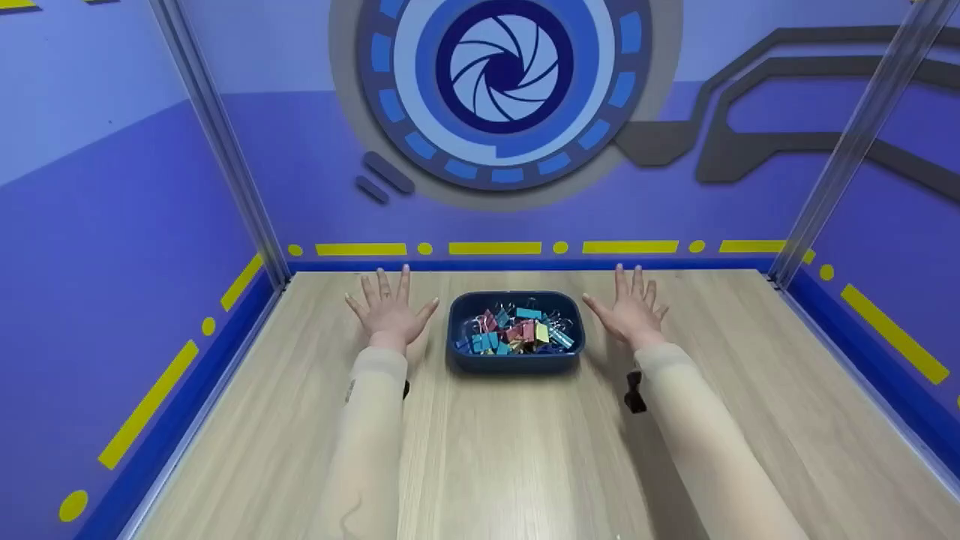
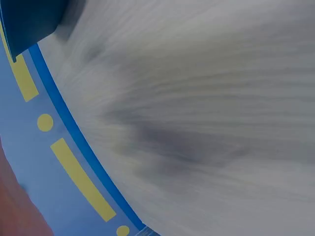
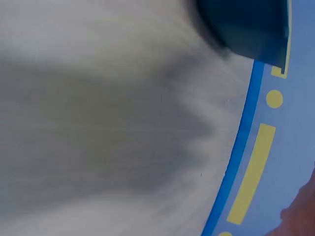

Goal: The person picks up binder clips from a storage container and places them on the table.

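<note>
A dark blue plastic tub (image 1: 514, 364) stands on the table, holding a heap of binder clips (image 1: 517, 330) in teal, pink, yellow and blue. To its left, my left hand (image 1: 390, 313) is spread with straight fingers and holds nothing. My right hand (image 1: 632, 311) is spread likewise on the other side, its thumb pointing toward the tub without touching it. In the left wrist view, the tub (image 2: 32, 24) shows at the upper left corner. The right wrist view catches the tub (image 3: 246, 27) at the top, with part of my right hand (image 3: 298, 216) at the lower right.
The wood-grain table (image 1: 495, 450) is bounded by a blue back wall (image 1: 285, 172) with yellow dashes, and by side walls. Metal posts (image 1: 217, 142) stand at the back corners. A black strap piece (image 1: 634, 393) hangs at the right wrist.
</note>
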Motion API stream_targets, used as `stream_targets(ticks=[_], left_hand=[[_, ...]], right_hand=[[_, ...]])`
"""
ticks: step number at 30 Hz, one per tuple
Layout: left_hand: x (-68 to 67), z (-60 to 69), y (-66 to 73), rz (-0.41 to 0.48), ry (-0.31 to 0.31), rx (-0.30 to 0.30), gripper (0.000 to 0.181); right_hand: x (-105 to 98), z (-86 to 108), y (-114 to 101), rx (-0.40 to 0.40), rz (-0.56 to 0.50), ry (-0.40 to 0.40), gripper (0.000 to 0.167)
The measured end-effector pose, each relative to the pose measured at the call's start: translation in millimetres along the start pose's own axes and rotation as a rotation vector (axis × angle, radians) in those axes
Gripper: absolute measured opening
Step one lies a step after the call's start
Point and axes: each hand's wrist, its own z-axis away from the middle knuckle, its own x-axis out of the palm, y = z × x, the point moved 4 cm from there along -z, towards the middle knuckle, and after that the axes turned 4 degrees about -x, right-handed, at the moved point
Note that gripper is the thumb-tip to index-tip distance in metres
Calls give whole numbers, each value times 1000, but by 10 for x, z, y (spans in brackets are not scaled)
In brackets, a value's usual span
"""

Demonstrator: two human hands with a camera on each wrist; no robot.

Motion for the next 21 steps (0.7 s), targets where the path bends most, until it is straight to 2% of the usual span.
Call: stream_targets(ticks=[3, 6, 9, 12, 15, 18, 21], left_hand=[[23, 36, 58, 134, -58, -36, 95], [62, 82, 119, 317, -109, -70, 94], [123, 114, 195, 508, -156, -79, 94], [206, 136, 279, 645, -200, -87, 88], [299, 171, 361, 764, -258, -111, 77], [371, 210, 446, 833, -284, -109, 63], [419, 241, 516, 844, -276, -67, 48]], right_hand=[[41, 4, -30, 32, -111, -13, 101], [97, 1, -72, 43, -218, -21, 99], [155, 3, -121, 39, -330, -23, 95], [227, 21, -164, 50, -446, -27, 86], [320, 47, -199, 75, -537, -36, 77], [422, 76, -247, 78, -645, -36, 66], [517, 109, -273, 65, -724, -25, 56]])
